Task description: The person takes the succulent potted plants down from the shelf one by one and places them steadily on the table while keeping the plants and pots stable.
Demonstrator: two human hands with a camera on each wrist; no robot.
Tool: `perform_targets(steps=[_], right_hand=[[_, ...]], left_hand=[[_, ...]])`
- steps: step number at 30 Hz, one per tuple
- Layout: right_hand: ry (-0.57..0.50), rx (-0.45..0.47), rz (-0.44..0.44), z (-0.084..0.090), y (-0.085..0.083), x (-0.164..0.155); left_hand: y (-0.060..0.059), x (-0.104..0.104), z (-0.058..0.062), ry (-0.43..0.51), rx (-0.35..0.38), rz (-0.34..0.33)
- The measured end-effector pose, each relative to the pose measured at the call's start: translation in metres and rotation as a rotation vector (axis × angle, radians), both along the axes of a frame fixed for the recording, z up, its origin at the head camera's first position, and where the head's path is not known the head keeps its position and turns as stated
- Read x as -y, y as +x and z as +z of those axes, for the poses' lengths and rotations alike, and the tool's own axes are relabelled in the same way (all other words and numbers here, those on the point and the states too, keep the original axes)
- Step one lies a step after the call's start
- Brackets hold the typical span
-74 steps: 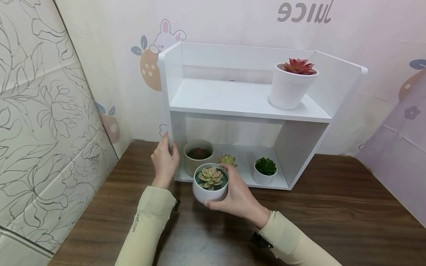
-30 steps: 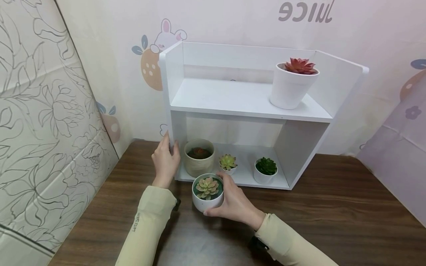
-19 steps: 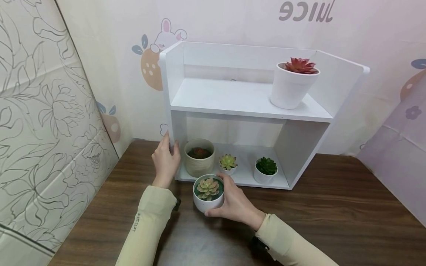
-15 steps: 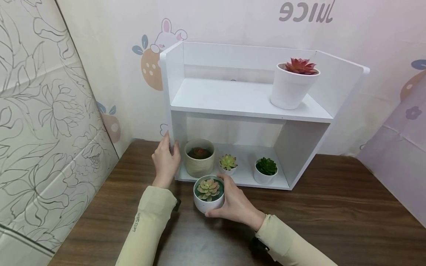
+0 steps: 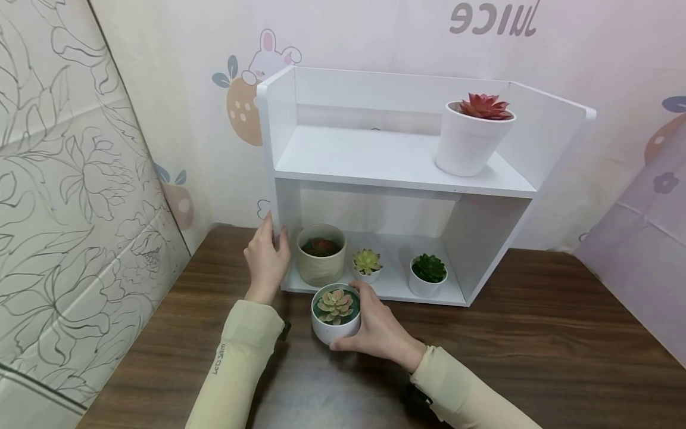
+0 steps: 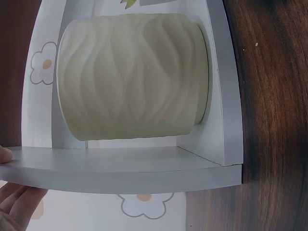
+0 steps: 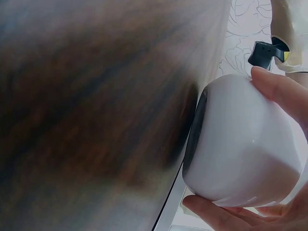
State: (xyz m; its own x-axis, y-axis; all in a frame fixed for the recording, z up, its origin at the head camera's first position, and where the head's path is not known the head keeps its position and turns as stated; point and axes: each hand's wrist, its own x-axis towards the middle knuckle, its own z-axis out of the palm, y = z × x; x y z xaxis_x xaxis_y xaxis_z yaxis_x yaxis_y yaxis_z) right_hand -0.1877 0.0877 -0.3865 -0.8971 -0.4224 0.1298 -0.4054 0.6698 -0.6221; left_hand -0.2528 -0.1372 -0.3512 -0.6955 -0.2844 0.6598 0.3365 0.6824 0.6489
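My right hand grips a round white pot with a pale green, pink-tipped succulent, thumb on the near side and fingers on the far side. The pot is upright in front of the shelf; in the right wrist view its dark base sits close over the wooden table. My left hand pinches the left side panel of the white shelf, thumb inside and fingers outside, as the left wrist view also shows. Just inside that panel stands a beige wavy-textured pot holding a reddish plant.
On the lower shelf are a small yellow-green succulent and a dark green succulent in a white pot. A tall white pot with a red succulent stands on the upper shelf's right. The shelf stands on a brown wooden table.
My right hand has brought the white pot down and slightly away from the shelf, uncovering the small yellow-green succulent. Lately it barely moves. The left hand keeps its place on the panel.
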Motion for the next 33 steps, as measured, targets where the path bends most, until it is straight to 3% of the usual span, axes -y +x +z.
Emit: perform_targets(steps=[22, 33], right_hand=[[0.023, 0.019, 0.046, -0.002, 0.0007, -0.0044], [0.024, 0.05, 0.057, -0.003, 0.0013, -0.0054]], left_hand=[[0.0017, -0.0003, 0.0003, 0.004, 0.03, 0.005], [0.0024, -0.0003, 0.0007, 0.0, 0.011, 0.004]])
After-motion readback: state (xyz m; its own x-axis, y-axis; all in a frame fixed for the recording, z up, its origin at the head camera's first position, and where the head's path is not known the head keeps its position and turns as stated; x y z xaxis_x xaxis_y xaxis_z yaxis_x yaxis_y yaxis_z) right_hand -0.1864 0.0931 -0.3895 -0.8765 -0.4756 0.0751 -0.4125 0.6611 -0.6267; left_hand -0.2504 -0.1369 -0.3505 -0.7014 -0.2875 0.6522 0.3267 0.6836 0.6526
